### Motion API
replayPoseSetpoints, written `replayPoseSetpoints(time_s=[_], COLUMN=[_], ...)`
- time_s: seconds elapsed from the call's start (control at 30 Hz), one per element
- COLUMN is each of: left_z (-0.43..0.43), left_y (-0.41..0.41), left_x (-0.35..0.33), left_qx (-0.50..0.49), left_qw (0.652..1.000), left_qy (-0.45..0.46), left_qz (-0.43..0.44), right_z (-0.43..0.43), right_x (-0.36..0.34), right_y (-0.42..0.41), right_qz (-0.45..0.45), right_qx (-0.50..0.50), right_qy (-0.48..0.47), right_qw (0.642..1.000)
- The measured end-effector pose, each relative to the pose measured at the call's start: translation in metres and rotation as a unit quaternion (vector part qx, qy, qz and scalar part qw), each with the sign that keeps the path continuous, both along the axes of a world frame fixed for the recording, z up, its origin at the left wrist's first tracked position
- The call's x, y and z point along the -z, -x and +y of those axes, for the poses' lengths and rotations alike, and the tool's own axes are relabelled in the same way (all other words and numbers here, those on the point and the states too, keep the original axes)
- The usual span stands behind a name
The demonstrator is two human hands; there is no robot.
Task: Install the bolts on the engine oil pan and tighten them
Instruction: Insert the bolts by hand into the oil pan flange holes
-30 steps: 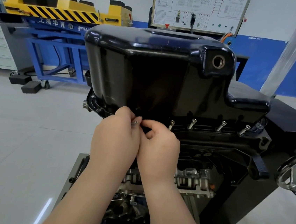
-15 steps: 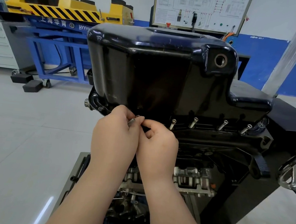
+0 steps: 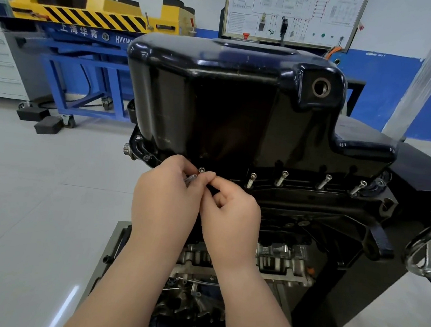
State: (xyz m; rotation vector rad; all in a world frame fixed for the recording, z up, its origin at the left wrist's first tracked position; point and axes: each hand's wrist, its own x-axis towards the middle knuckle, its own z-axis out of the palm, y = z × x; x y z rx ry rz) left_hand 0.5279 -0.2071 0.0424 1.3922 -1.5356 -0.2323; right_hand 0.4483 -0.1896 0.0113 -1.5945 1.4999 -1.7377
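Oil pan [image 3: 228,106]: black, glossy, mouth-down on the engine [image 3: 281,258], filling the frame from centre up to 12 o'clock. Drain hole [image 3: 321,87] at 1 o'clock. The flange [image 3: 299,192] runs along the pan's lower edge.

Four bolts [image 3: 282,177] stand proud of the flange, tilted, in a row from centre out toward 3 o'clock. A fifth bolt [image 3: 201,170] shows its head just above the fingertips.

Left hand [image 3: 165,200], just below centre: fingers curled, holding a loose bolt [image 3: 191,179], its silver shaft showing at the fingertips.

Right hand [image 3: 231,207], touching the left: fingers curled, thumb and forefinger pinched together at that bolt's end. Cannot tell whether they actually grip it.

Handwheel [image 3: 429,247] at 4 o'clock. Blue trolley [image 3: 86,69] at 10 o'clock. Wiring board [image 3: 291,11] at 12 o'clock.
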Motion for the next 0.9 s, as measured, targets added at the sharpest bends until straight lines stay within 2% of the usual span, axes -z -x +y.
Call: replayPoseSetpoints(time_s=[0.13, 0.33, 0.47, 0.67, 0.9], left_z=[-0.002, -0.003, 0.000, -0.001, -0.003], left_y=[0.001, -0.003, -0.002, 0.003, 0.002], left_x=[0.004, 0.008, 0.009, 0.009, 0.008], left_qx=[-0.011, 0.029, 0.003, -0.024, -0.003], left_qw=[1.000, 0.999, 0.999, 1.000, 1.000], left_qy=[0.011, 0.030, 0.032, 0.006, -0.011], left_qz=[-0.020, -0.020, -0.013, -0.011, -0.016], right_z=[0.007, 0.013, 0.018, 0.025, 0.028], right_x=[0.003, 0.007, 0.005, 0.005, 0.004], right_y=[0.003, 0.012, 0.014, 0.016, 0.019], right_qz=[-0.037, -0.062, -0.077, -0.112, -0.162], right_qx=[-0.024, -0.014, -0.026, -0.036, -0.061], right_qy=[0.014, 0.002, 0.006, -0.017, -0.048], right_qw=[0.999, 0.998, 0.997, 0.993, 0.984])
